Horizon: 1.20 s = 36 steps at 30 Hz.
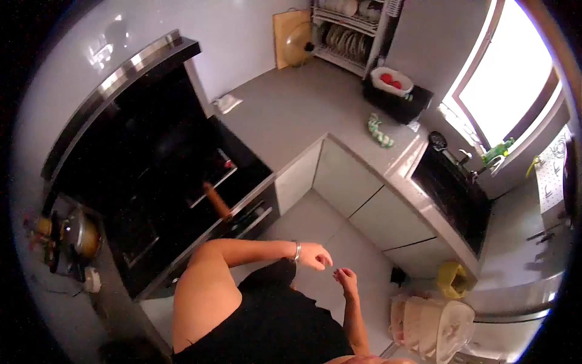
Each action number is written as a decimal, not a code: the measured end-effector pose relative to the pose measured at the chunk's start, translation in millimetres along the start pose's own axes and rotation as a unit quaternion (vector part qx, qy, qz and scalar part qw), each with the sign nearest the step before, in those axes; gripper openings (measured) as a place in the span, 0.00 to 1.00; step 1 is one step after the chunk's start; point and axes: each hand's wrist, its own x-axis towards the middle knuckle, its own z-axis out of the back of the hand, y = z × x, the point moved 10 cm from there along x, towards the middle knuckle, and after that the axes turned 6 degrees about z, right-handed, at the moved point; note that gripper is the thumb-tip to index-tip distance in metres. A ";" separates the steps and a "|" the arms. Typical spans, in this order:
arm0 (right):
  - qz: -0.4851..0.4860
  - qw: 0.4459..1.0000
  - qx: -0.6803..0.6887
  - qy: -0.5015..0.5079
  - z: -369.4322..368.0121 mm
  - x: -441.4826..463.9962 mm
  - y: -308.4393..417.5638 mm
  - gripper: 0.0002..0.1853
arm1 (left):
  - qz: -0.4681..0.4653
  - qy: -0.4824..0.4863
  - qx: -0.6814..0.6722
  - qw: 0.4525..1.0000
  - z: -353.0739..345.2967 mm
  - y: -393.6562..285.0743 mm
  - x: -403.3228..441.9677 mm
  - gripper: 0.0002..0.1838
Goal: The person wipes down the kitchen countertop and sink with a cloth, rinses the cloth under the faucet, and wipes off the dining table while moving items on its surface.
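Observation:
My left hand point(314, 256), with a silver bangle point(297, 251) at the wrist, hangs in front of my black top point(297, 321). Its fingers are loosely bent and I see nothing in them. A short gap to the right, my right hand point(347, 280) is raised with bent, slightly parted fingers, also holding nothing that I can make out. The hands do not touch each other. Both are over the pale tiled floor point(357, 242), apart from the counter and the stove.
A black stove point(145, 170) with a wooden handle point(217, 201) lies left. The grey counter point(285, 103) carries a green-white twisted item point(380, 131), a white basket point(391, 81) and a dish rack point(345, 59). Right are the sink point(448, 194), a yellow bin point(451, 279) and plastic containers point(430, 324).

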 end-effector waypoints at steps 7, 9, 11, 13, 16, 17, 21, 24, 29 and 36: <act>0.148 0.984 -0.086 0.043 0.6 116.6 190.7 0.11 | -0.007 -0.166 -0.038 0.985 106.3 14.4 49.6 0.19; 0.168 0.974 -0.141 0.049 4.8 148.2 233.6 0.11 | 0.014 -0.218 -0.050 0.974 138.5 34.5 50.5 0.18; 0.199 0.962 -0.181 0.046 3.0 178.3 276.8 0.12 | 0.019 -0.258 -0.090 0.962 162.5 50.5 52.6 0.17; 0.258 0.938 -0.232 0.020 3.0 219.7 318.0 0.13 | 0.055 -0.262 -0.091 0.959 184.1 60.7 61.1 0.16; 0.299 0.896 -0.327 -0.020 -10.2 273.8 374.8 0.11 | 0.097 -0.269 -0.088 0.954 205.3 50.7 66.0 0.16; 0.358 0.857 -0.369 -0.038 -14.9 295.5 393.5 0.10 | 0.092 -0.272 -0.105 0.952 213.0 43.4 66.4 0.16; 0.499 0.691 -0.497 -0.159 -25.2 380.3 445.0 0.15 | 0.104 -0.380 -0.150 0.907 239.8 47.5 52.9 0.16; 0.423 0.664 -0.602 -0.134 -36.8 446.9 453.0 0.22 | 0.172 -0.469 -0.212 0.840 238.5 57.9 18.9 0.17; 0.396 0.827 -0.399 -0.019 -36.7 517.2 458.2 0.18 | 0.220 -0.534 -0.339 0.742 210.9 72.6 -9.6 0.17; 0.299 0.892 -0.211 0.266 -201.9 461.9 437.1 0.14 | 0.186 -0.575 -0.376 0.702 201.0 73.3 -15.1 0.18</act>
